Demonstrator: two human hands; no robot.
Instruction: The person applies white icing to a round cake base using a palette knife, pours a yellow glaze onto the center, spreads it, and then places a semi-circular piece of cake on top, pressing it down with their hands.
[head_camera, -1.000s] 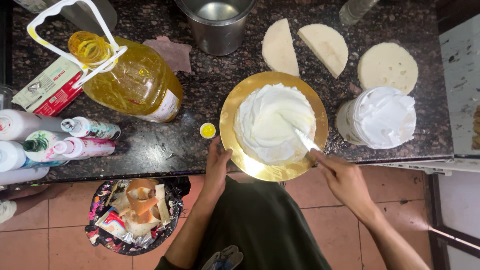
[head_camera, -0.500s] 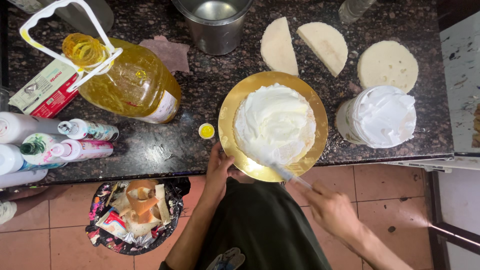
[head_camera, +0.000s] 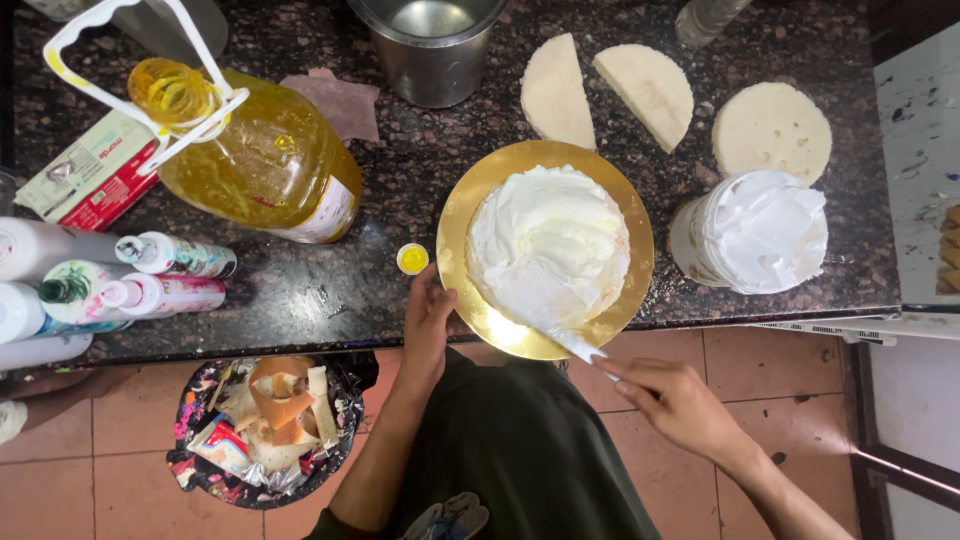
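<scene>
Overhead, a person stands at a dark stone counter (head_camera: 330, 290), looking down at a round cake (head_camera: 548, 245) coated in white cream on a gold board (head_camera: 470, 215). The left hand (head_camera: 428, 318) rests at the board's near-left edge, fingers curled against the rim, apparently to steady or turn it. The right hand (head_camera: 672, 400), drawn back off the counter's edge, is closed around the handle of a palette knife (head_camera: 560, 335) whose blade reaches forward and lies flat on the cream at the near side of the cake, an angle that suits smoothing.

Just beyond the left hand's fingertips sits a small yellow bottle cap (head_camera: 412, 258). Farther left lie a large bottle of yellow oil (head_camera: 260, 170) on its side and several white squeeze bottles (head_camera: 150, 275). Right of the knife hand, on the counter, stands a tub heaped with white cream (head_camera: 760, 232), close enough to reload from. Beyond the cake lie two half-round sponge pieces (head_camera: 600, 88), a full round sponge (head_camera: 770, 130) and a steel pot (head_camera: 430, 45). Below the left arm, on the tiled floor, is a bin of scraps (head_camera: 265, 430).
</scene>
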